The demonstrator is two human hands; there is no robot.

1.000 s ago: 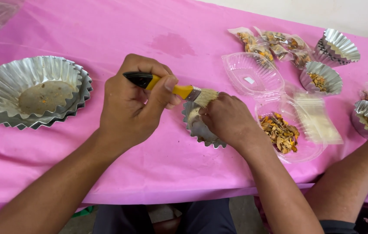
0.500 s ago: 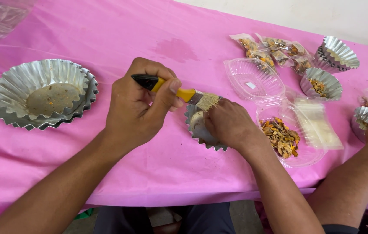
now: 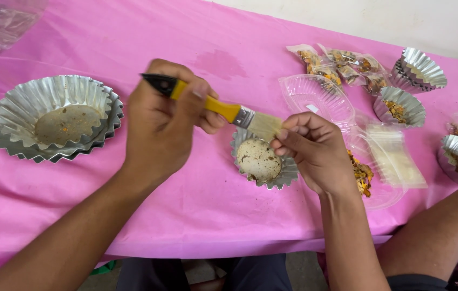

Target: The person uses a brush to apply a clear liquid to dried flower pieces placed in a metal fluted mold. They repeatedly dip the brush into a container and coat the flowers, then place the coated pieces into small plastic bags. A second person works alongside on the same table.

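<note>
My left hand [image 3: 167, 126] grips a paintbrush [image 3: 223, 109] with a yellow and black handle, holding it above the pink table. Its pale bristles point right and meet the fingertips of my right hand [image 3: 315, 151]. Just below the brush lies a small fluted foil cup [image 3: 261, 161] with a pale, speckled inside, and my right hand rests on its right rim, pinching the bristles.
A stack of large fluted foil cups [image 3: 56, 116] sits at the left. Clear plastic trays [image 3: 318, 94], small snack packets [image 3: 337, 62] and more foil cups [image 3: 418, 67] lie at the right. Another person's arm [image 3: 445, 215] reaches in at the lower right. A pink cloth [image 3: 132, 37] covers the table.
My hands have shifted off the small foil cup, so its pale inside now shows. The brush has lifted slightly and its bristles now meet my right fingertips.
</note>
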